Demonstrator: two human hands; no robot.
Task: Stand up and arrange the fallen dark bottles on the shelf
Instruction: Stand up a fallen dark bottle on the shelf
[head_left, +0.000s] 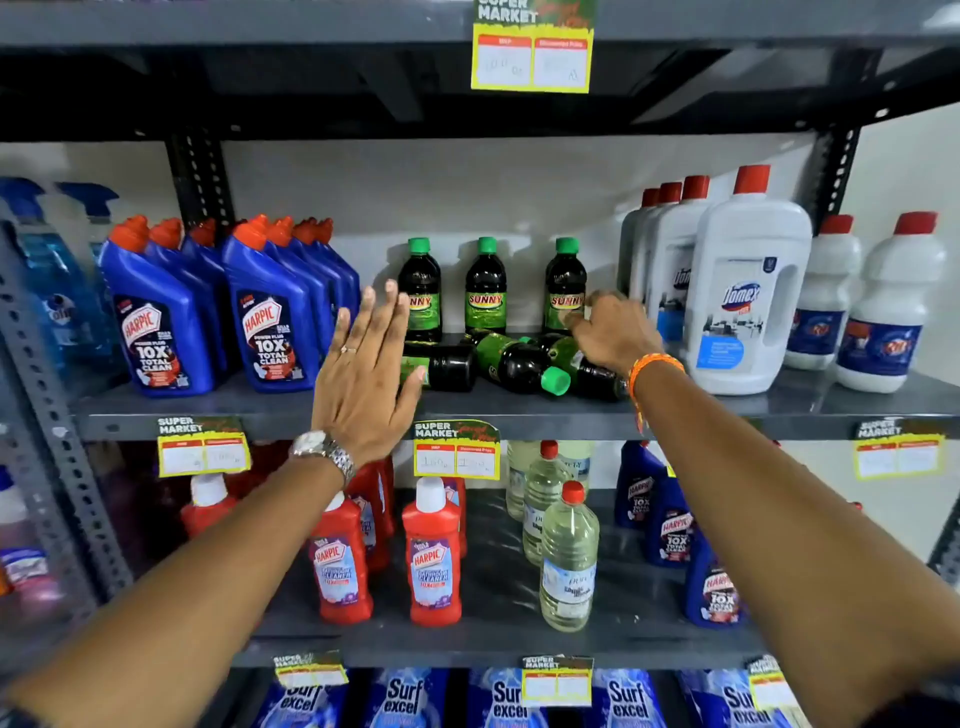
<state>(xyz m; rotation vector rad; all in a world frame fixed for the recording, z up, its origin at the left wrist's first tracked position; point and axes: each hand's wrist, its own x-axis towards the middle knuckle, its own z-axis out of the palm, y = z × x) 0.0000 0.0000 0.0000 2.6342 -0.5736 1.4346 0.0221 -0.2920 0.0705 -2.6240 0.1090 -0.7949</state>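
Left hand is flat and released, fingers spread, hovering at the front edge of the middle shelf just in front of the leftmost fallen bottle; it holds nothing. Your right hand is curled, knuckles up, over the right end of the fallen group and just beside the rightmost standing bottle. Whether it has closed on a bottle cannot be told, because the fingers are hidden behind the hand.

Status of the work:

1. Done: three Sunny bottles stand upright in a back row, green caps up: the left standing bottle, the middle standing bottle and the right standing bottle. They are spaced apart, labels facing you.
2. Left: at least three dark bottles lie on their sides in front of that row. The left fallen bottle is partly behind your left hand. The centre fallen bottle points its green cap towards the shelf edge. The right fallen bottle lies under your right wrist.

Judged from this, you are roughly halfway. The fallen bottles touch or overlap, so lift them one at a time. Free space for them lies between the blue Harpic bottles and the white Domex bottle.
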